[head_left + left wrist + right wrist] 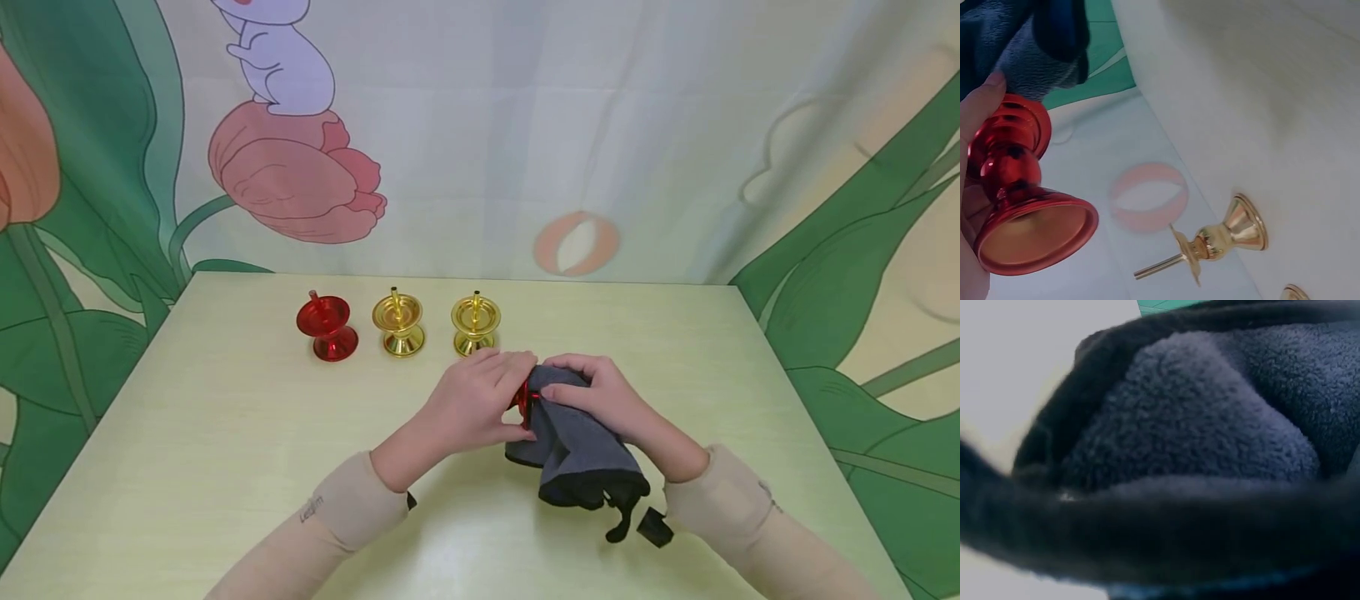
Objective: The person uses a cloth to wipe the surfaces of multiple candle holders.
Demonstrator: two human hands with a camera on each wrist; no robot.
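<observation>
My left hand (pixel 480 398) grips a shiny red candle holder (pixel 1013 172) tipped on its side. Its hollow base faces the left wrist camera, and the far end goes into a grey cloth (pixel 588 454) with black edging. Fingers and thumb of my right hand (pixel 606 398) hold that cloth bunched against the holder's end. The rest of the cloth hangs down in folds towards the front, with a black loop at its corner. Grey fleece and a dark edge fill most of the right wrist view. In the head view my left hand covers much of the holder.
Along the back of the pale table (pixel 187 433) stand another red candle holder (pixel 333 329) and two gold ones (pixel 399 323), (pixel 476 321), all upright with a thin central tube. A printed curtain (pixel 465 133) hangs behind the table's far edge.
</observation>
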